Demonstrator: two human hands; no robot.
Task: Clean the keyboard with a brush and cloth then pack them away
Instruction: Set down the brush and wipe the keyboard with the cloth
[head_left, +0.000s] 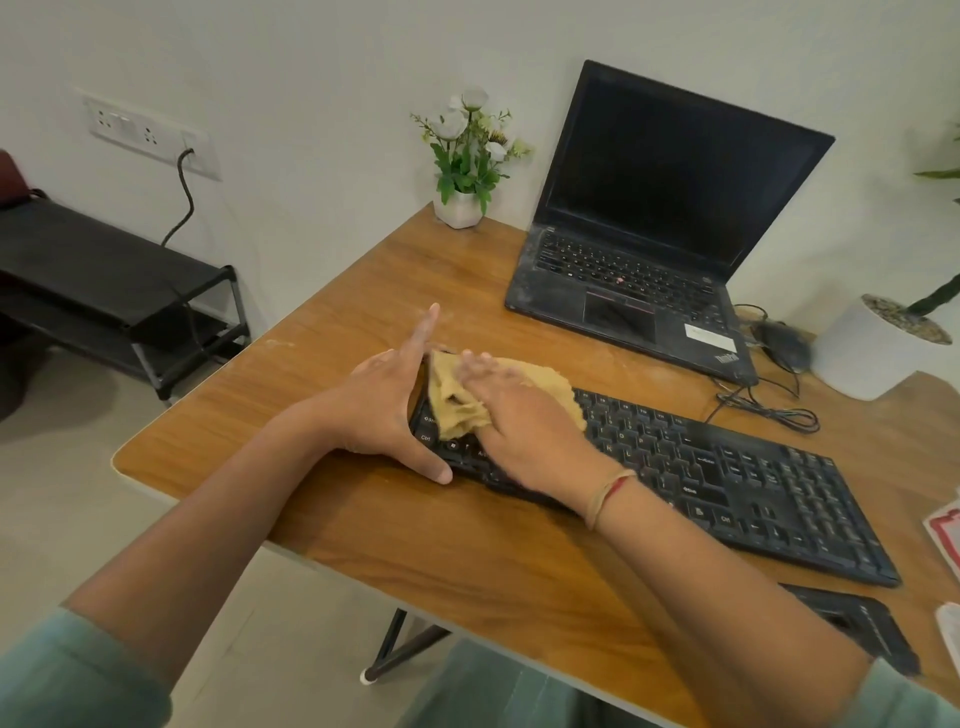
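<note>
Centrally, a black full-size plastic keyboard (727, 478) lies diagonally on the brown wood-grain table top (332, 322), its left end near mid-table and its right end toward the near-right edge. A crumpled tan cloth (462, 405) covers the kbd's upper-left keys. R hand (519, 421) lies palm-down on the cloth, fingers straight & close together, pressing it onto the keys; fingertips blurred, thumb mostly hidden by cloth. L hand (384, 415) braces the kbd's left end: thumb stretched along the front edge, index finger straight & pointing away, other fingers hidden. Red-and-beige thread band (608, 493) on R wrist. Bkgd: open black laptop (649, 234) w/ dark screen behind the kbd; small white pot of white flowers (462, 156) at far corner; black corded mouse (784, 345) between laptop & round white planter (872, 348). Flat black object (857, 629) at near edge, kind cannot be told
</note>
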